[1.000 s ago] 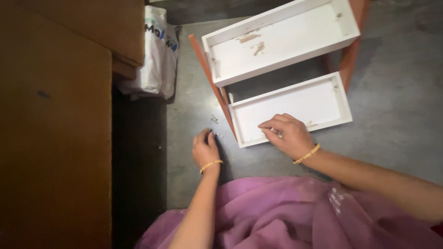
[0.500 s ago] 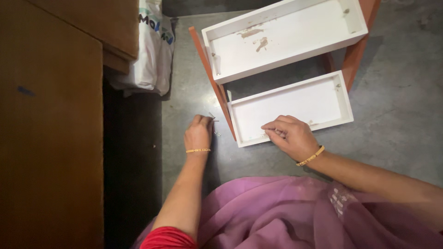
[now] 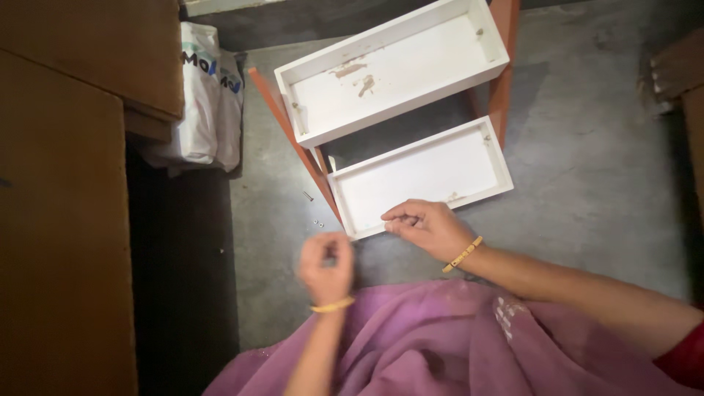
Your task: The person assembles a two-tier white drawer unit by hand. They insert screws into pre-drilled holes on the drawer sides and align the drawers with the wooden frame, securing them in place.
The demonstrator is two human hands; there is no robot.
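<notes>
My left hand (image 3: 326, 265) hovers blurred over the grey floor, just above the purple cloth (image 3: 440, 345) on my lap. Its fingers are curled in, and I cannot tell whether anything small is inside. My right hand (image 3: 427, 226) rests on the near rim of the lower white shelf box (image 3: 418, 176), fingertips pinched together at the edge. A larger upper white shelf box (image 3: 389, 70) sits beyond it. Both boxes are fixed to orange-brown wooden legs (image 3: 293, 139). Small loose screws (image 3: 309, 196) lie on the floor left of the lower box.
Tall brown cardboard panels (image 3: 66, 220) stand along the left. White plastic bags (image 3: 205, 110) lean beside them, and a dark gap runs below. More cardboard (image 3: 678, 73) shows at the right edge. The floor (image 3: 587, 161) is grey concrete.
My left hand reached out to the floor by the screws near the shelf's leg, then pulled back toward my lap with its fingers curled. My right hand stayed on the lower box's rim.
</notes>
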